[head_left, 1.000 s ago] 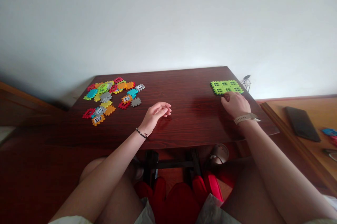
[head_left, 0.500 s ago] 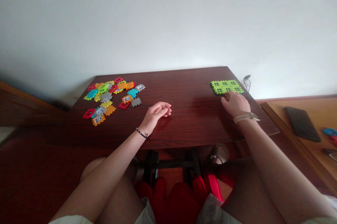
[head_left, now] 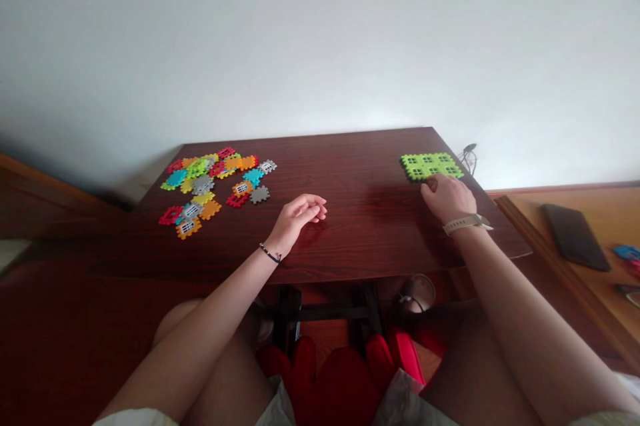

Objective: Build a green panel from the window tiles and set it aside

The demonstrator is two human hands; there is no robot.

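Observation:
My left hand (head_left: 303,211) rests near the middle of the dark wooden table (head_left: 345,236), thumb and fingers loosely curled with gaps between them and nothing held. A dark bracelet circles that wrist. On the right side, my right hand (head_left: 450,196), with a light watch strap, lies at the near edge of a flat green panel (head_left: 434,163) of joined toothed tiles with square window openings. Its fingers bend downward; their tips are hidden, so a grip on the panel cannot be made out. Loose toothed tiles (head_left: 203,185) in red, orange, yellow, green, blue and grey lie at the left.
A white wall (head_left: 320,39) stands behind the table. Black cables (head_left: 469,156) hang past its right edge. At the far right, a dark flat device (head_left: 575,236) lies on a lighter wooden surface (head_left: 530,213). Below the table are my legs and a red seat (head_left: 345,379).

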